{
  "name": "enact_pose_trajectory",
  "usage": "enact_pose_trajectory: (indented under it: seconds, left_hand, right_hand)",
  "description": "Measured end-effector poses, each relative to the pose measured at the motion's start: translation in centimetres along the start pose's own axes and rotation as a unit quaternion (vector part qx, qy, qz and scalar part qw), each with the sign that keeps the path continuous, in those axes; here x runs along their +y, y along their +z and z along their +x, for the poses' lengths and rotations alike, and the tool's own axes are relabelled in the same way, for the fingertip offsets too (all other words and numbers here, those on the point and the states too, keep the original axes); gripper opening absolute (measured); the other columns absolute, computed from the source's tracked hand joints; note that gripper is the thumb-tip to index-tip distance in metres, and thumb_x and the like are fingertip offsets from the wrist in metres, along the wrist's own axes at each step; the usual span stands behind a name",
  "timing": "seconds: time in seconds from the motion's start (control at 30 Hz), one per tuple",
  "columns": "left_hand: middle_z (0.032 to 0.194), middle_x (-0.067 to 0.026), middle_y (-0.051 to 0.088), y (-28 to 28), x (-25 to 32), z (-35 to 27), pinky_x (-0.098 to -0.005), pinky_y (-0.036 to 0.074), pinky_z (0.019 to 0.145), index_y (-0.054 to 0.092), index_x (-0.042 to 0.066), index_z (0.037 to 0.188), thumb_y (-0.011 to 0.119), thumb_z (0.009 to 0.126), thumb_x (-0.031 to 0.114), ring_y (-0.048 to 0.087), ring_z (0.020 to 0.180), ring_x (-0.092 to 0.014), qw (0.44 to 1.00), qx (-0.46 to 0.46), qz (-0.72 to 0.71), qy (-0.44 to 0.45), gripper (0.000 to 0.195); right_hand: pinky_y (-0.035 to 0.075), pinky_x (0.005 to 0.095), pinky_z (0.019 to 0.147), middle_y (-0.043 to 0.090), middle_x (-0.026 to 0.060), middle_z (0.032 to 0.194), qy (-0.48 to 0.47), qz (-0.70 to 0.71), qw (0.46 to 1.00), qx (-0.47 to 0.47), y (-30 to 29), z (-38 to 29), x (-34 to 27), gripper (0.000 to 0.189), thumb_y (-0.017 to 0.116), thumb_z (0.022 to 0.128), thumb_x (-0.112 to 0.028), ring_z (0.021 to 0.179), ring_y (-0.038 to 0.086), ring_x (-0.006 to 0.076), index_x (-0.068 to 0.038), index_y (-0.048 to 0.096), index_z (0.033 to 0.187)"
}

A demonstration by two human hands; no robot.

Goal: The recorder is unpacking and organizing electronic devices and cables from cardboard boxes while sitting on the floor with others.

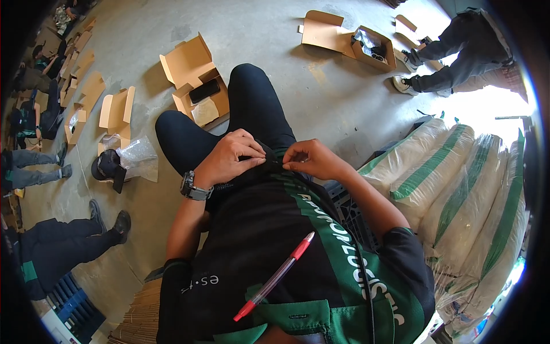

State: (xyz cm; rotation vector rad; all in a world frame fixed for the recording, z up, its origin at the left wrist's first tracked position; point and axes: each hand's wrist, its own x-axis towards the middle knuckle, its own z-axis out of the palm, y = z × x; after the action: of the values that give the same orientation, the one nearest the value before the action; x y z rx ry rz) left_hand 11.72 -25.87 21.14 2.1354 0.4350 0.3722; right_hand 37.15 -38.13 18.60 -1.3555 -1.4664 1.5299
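Note:
My left hand (238,157), with a grey watch (197,187) on its wrist, is at my lap with thumb and fingertips pinched on black mesh-like material (267,155). Facing it, my right hand (307,160) has its thumb and index finger close together by the shirt's lower edge; whether anything thin is between them cannot be told. The dark material lies between both hands. Beyond my knees, an open cardboard box (221,96) holds a black phone (204,91) and a pale folded piece (205,112). A red pen (275,275) hangs at my shirt's chest.
Wrapped white sacks with green stripes (429,161) are stacked at the right, by a black plastic crate (350,206). Another open box (373,56) is near a standing person (466,51). At left are a black cap (107,165), bubble wrap (139,159), boxes and several people.

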Motion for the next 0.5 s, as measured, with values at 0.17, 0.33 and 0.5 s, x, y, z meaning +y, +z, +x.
enact_pose_trajectory:
  seconds: [0.17,0.33,0.5]
  left_hand:
    - [0.096,-0.0054,0.077,-0.5,0.1,0.6,-0.0348,0.054,0.085,0.080,0.003,0.097,0.081,0.087,0.014,0.062,0.098,-0.022,1.000,-0.024,0.010,0.011,0.015]
    - [0.097,-0.0048,0.077,-0.2,-0.4,0.9,-0.0352,0.053,0.086,0.080,0.004,0.094,0.081,0.086,0.015,0.063,0.098,-0.021,1.000,-0.025,0.002,0.003,0.014]
    - [0.093,-0.0054,0.077,-1.3,-1.6,2.7,-0.0359,0.053,0.085,0.080,0.005,0.088,0.082,0.083,0.017,0.066,0.095,-0.022,0.995,-0.095,-0.023,-0.014,0.014]
  right_hand:
    - [0.054,0.0291,0.070,0.076,0.0082,0.085,0.017,-0.007,1.000,0.001,0.2,-0.6,0.7,0.013,0.076,0.089,-0.008,0.075,0.068,0.0119,0.001,0.075,0.099]
    - [0.057,0.0323,0.072,0.077,0.0118,0.087,-0.046,-0.065,0.996,-0.037,-0.4,-0.8,1.4,0.018,0.077,0.085,-0.011,0.078,0.073,0.0185,0.000,0.075,0.100]
    - [0.057,0.0377,0.071,0.074,0.0152,0.085,-0.004,-0.112,0.994,-0.002,0.1,-0.2,-1.8,0.022,0.073,0.086,-0.010,0.078,0.073,0.0272,-0.001,0.074,0.106]
